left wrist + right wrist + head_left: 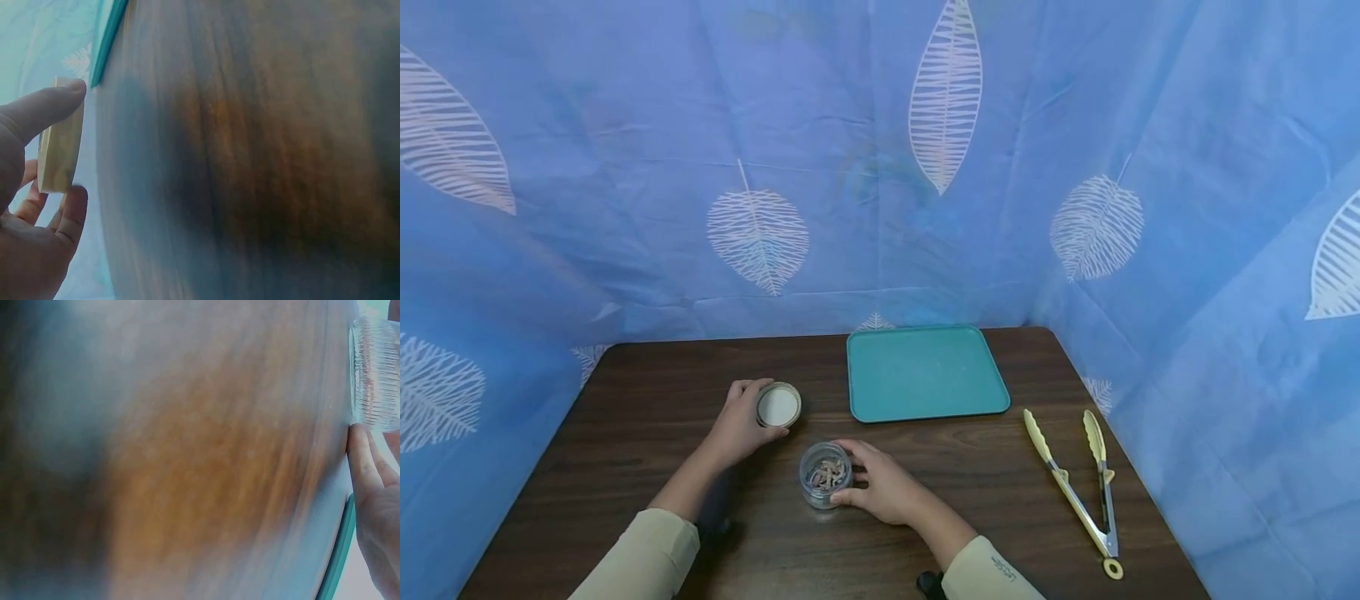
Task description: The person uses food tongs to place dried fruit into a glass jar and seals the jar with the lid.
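Observation:
A round jar lid [778,406] with a pale inside and a gold-toned rim is pinched in my left hand [747,421], its inner face turned up. The left wrist view shows the lid [61,140] edge-on between thumb and fingers. Right of it and nearer to me, a clear ribbed jar [825,475] stands uncovered on the table, with small brownish pieces [828,473] at its bottom. My right hand [887,486] grips this jar from its right side, thumb in front and fingers behind. In the right wrist view the jar [375,375] shows at the right edge.
A teal tray [925,375] lies at the back of the dark wooden table [647,408]. Spread tongs [1093,508] with cream tips lie along the right side. Blue leaf-patterned cloth [850,167] hangs behind and beside the table.

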Tool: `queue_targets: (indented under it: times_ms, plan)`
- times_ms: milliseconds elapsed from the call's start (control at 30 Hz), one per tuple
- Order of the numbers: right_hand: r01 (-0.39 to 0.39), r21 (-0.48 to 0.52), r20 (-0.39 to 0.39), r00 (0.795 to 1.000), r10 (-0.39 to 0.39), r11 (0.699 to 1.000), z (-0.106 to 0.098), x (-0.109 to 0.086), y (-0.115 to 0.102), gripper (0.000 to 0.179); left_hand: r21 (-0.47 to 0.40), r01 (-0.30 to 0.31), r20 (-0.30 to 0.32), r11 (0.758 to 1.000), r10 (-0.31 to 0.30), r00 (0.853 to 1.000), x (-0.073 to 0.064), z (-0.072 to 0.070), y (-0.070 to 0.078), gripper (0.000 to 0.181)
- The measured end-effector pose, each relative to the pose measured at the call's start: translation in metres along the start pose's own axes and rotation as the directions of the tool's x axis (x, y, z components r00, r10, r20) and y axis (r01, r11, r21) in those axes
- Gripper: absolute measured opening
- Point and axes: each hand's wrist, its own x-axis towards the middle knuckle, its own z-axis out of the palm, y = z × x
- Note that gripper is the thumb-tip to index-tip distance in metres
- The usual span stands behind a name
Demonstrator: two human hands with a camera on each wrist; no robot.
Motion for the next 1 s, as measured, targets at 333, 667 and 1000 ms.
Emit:
queue_targets:
  times_ms: [333,667,1000]
  plan:
    - [0.043,0.005,0.000,0.999,-0.043,0.999,-0.001,0.001,0.001,0.080,-0.002,-0.031,-0.033,1.000,0.030,0.999,-0.034,-0.009,0.008,0.092]
    - [0.049,0.001,0.015,0.999,-0.049,0.999,0.004,-0.002,0.004,0.084,-0.006,0.024,-0.026,1.000,-0.024,0.999,-0.074,-0.009,0.016,0.096]
    - [0.056,0.033,0.008,0.998,-0.056,0.998,0.004,-0.004,0.004,0.085,-0.074,0.071,-0.045,0.995,-0.074,0.996,-0.101,-0.004,0.025,0.106]
